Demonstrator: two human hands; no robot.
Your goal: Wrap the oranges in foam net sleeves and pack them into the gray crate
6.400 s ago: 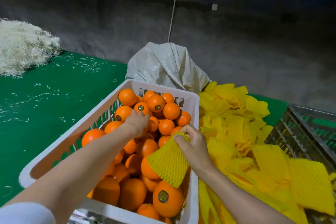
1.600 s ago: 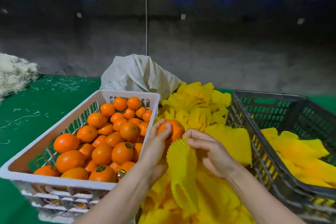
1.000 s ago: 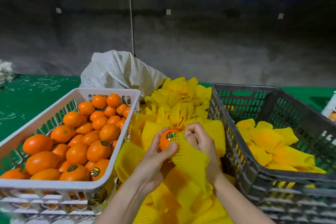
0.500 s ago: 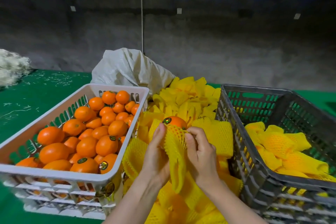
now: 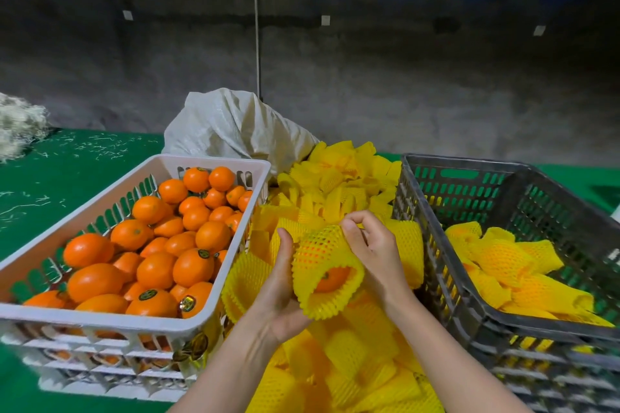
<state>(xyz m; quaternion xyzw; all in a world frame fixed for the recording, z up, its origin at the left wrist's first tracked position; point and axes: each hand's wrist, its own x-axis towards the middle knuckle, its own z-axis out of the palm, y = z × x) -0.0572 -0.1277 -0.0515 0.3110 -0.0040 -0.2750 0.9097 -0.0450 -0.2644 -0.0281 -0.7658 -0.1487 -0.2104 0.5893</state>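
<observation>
Between two crates, an orange (image 5: 330, 278) sits inside a yellow foam net sleeve (image 5: 322, 253), its open end facing me. My left hand (image 5: 280, 285) cups the sleeve from the left and below, thumb up along its side. My right hand (image 5: 372, 251) pinches the sleeve's far top edge. The white crate (image 5: 141, 323) on the left holds several bare oranges (image 5: 157, 270). On the right, the gray crate (image 5: 446, 282) holds several wrapped oranges (image 5: 503, 258).
A pile of loose yellow sleeves (image 5: 339, 184) lies between the crates and under my hands. Behind it stands a white woven sack (image 5: 235, 127). A heap of pale shredded fibre (image 5: 18, 126) sits far left on the green table (image 5: 67, 171).
I took an orange from the white crate and brought it over the sleeve pile. The sleeve has slid over the orange, which now lies deep inside it with only its near end showing.
</observation>
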